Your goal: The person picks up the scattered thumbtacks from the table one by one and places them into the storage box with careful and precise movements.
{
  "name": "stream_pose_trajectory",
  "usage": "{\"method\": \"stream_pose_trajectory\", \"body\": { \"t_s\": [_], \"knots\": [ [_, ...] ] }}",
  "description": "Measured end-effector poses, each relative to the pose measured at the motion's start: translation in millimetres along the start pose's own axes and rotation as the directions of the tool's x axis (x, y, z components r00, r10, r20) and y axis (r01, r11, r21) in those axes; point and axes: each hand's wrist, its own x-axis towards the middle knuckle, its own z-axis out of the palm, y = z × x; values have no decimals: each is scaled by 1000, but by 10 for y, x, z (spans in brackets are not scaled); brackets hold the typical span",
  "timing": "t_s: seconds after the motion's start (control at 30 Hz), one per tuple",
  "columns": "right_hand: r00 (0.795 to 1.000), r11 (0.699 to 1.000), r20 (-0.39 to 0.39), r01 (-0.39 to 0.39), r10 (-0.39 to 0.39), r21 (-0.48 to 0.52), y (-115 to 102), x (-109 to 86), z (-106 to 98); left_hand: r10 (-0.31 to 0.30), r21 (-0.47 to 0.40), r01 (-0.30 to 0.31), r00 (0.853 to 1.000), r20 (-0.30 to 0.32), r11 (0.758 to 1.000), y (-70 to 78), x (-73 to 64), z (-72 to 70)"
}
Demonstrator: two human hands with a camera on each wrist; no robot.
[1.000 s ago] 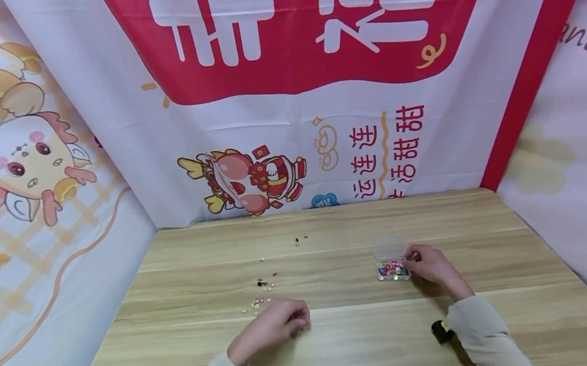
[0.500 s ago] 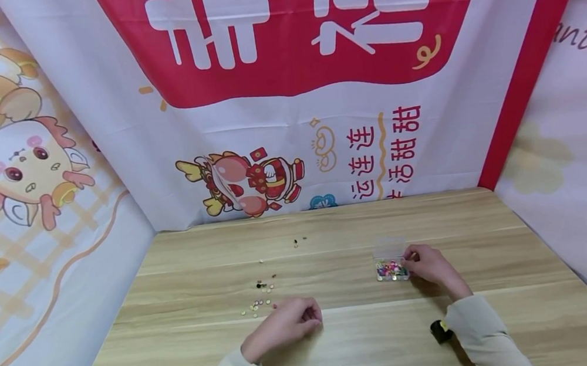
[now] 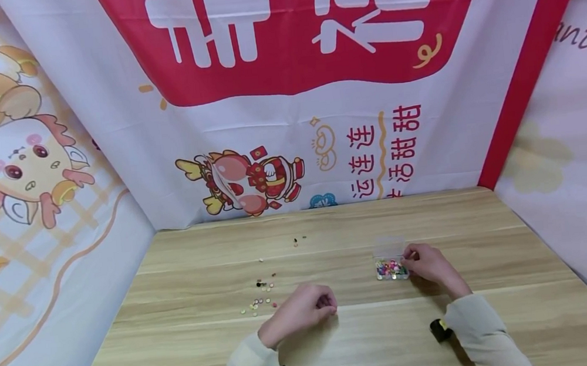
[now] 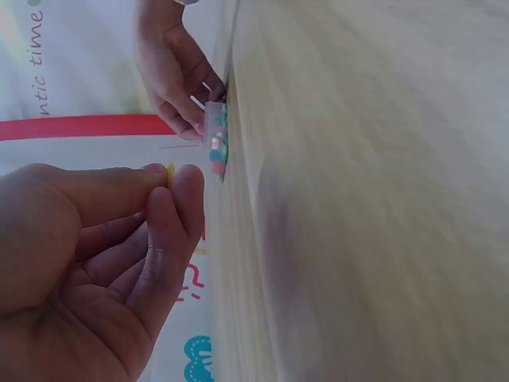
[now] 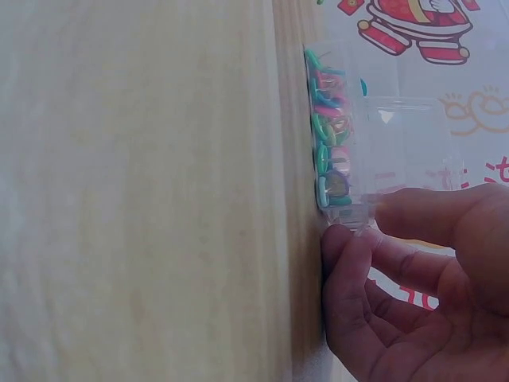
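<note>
In the head view my left hand (image 3: 299, 312) is over the middle of the table, right of the scattered small pieces. The left wrist view shows its thumb and finger pinching what looks like a yellow thumbtack (image 4: 170, 173), mostly hidden by the fingertips. Farther right, a small clear plastic box (image 3: 393, 277) stands on the table with its lid (image 5: 406, 135) raised. Colourful thumbtacks (image 5: 332, 119) fill it, with metal points showing. My right hand (image 3: 430, 265) grips the box's right side between thumb and fingers.
Several small round pieces (image 3: 255, 302), pale and coloured, lie on the wooden table (image 3: 373, 346) left of centre. Some dark bits (image 3: 259, 284) lie among them, and a few more bits (image 3: 295, 241) are farther back. Printed cloth (image 3: 244, 117) hangs behind the table and at both sides.
My left hand has moved right and slightly away from me, toward the box. A red piece it covered now shows on the table. My right hand and the box have stayed put.
</note>
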Motion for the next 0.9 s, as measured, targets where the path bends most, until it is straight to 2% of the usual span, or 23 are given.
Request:
{"method": "stream_pose_trajectory", "body": {
  "t_s": [0.3,0.53,0.67,0.9],
  "knots": [
    [1000,1000,3,-10,10,6,8,15,0,7,13,-7,1000,0,1000,113,176,35],
    [1000,1000,-10,11,-11,19,20,11,-2,7,24,-7,1000,-2,1000,218,342,51],
    [1000,1000,-9,9,-8,21,17,6,-7,32,64,-31,999,-21,997,271,451,65],
    [1000,1000,-4,0,0,23,18,9,-8,59,55,-57,997,-51,997,338,636,74]
  ]
}}
